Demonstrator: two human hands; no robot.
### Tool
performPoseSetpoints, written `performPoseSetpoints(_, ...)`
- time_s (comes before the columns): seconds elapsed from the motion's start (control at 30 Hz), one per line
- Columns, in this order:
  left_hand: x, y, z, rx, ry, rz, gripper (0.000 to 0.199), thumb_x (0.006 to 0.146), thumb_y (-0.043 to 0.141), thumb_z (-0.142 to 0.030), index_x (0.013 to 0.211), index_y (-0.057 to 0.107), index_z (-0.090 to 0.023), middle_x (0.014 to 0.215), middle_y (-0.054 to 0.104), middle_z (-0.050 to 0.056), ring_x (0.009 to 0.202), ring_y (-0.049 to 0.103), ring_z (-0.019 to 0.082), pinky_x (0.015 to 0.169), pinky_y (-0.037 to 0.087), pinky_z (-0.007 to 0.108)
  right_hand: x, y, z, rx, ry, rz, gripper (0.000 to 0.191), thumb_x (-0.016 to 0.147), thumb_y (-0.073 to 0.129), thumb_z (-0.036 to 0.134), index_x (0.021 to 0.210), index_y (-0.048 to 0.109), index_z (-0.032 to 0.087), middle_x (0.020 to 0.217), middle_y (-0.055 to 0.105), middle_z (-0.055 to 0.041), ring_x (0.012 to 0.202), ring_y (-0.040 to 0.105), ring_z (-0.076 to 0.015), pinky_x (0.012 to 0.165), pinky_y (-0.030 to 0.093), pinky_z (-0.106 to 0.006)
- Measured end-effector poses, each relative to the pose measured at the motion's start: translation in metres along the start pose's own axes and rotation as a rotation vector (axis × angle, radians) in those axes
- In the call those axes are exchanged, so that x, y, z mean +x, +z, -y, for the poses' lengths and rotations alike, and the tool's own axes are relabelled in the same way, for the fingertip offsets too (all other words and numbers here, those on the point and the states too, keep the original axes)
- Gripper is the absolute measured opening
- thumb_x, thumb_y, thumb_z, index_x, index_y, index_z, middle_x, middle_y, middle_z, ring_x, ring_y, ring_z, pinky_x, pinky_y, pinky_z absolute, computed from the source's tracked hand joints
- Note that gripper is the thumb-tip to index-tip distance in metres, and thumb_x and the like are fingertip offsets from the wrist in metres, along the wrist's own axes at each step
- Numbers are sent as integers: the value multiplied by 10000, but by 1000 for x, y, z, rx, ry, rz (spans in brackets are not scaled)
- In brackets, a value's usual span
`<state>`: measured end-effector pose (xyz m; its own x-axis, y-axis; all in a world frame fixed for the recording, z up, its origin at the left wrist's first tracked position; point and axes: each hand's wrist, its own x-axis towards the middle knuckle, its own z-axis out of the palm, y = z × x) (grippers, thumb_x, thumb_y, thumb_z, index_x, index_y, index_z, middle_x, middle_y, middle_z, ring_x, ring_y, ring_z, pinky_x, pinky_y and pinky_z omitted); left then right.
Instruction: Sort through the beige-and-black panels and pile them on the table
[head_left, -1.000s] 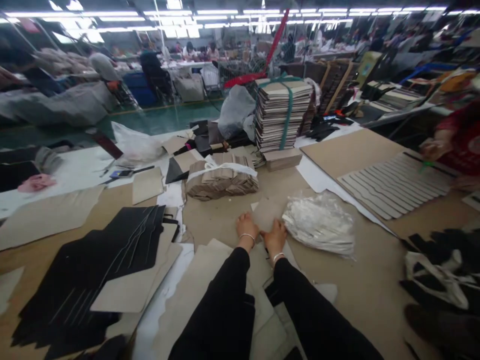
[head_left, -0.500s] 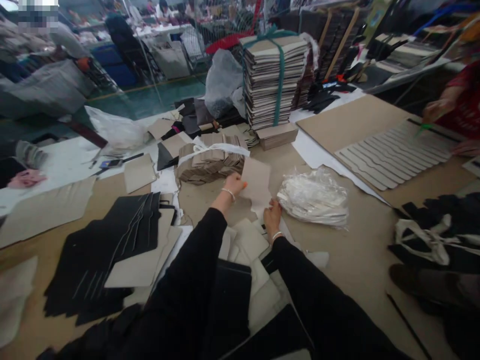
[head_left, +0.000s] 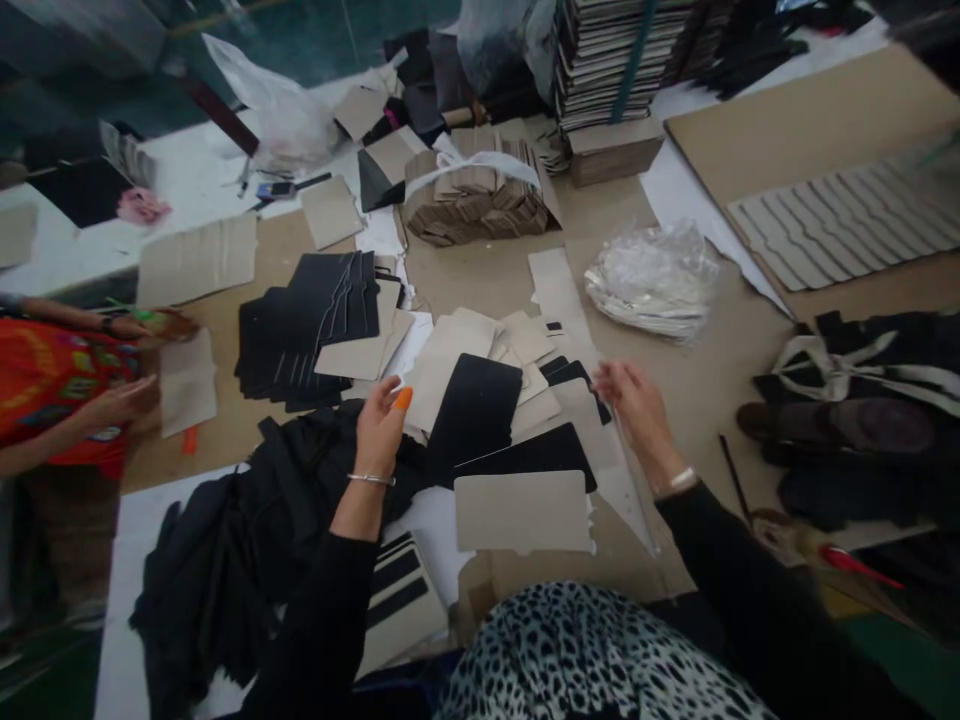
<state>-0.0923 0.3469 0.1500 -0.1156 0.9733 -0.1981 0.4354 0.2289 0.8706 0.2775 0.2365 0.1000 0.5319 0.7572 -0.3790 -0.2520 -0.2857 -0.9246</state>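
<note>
My left hand (head_left: 381,425), with an orange cover on one fingertip, is over the left side of a loose pile of beige pieces (head_left: 450,350), fingers apart and holding nothing. On the pile's right side is my right hand (head_left: 636,405); its fingers are slightly curled and blurred, and I cannot make out whether they hold anything. Between the hands lie black panels (head_left: 476,410) and, closest to my body, a beige rectangular panel (head_left: 521,512). A bundle of small brown pieces (head_left: 476,195) tied with a white strip stands beyond the pile.
A plastic bag of white pieces (head_left: 652,285) lies at the right. Fanned black panels (head_left: 300,320) and dark cloth (head_left: 285,540) are at the left. A person in orange (head_left: 67,390) works at the far left. Tall tied stacks (head_left: 615,60) stand at the back.
The view has tilted down and swung left. My hands have drawn back from the tied bundle and moved apart. The beige piece that was between them is no longer held in my left hand.
</note>
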Motion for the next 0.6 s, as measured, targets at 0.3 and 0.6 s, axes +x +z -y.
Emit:
performPoseSetpoints(0.3,57,16,45,292,-55,90,435,921,634,-375,1290,597,-148,1370,626,148,1232,614,263,1049,483,425,-276,-61,-162,-186,931,268,760,451,703,880,797,716,203,827,771,-125,745,724,-268,668,542,-350)
performPoseSetpoints(0.6,121,49,64,673,-28,120,394,935,643,-401,1254,608,-173,1308,611,107,1171,606,262,998,514,510,-275,-3,-187,246,923,102,731,453,842,734,954,681,226,1154,739,-178,1151,688,-332,999,528,-394)
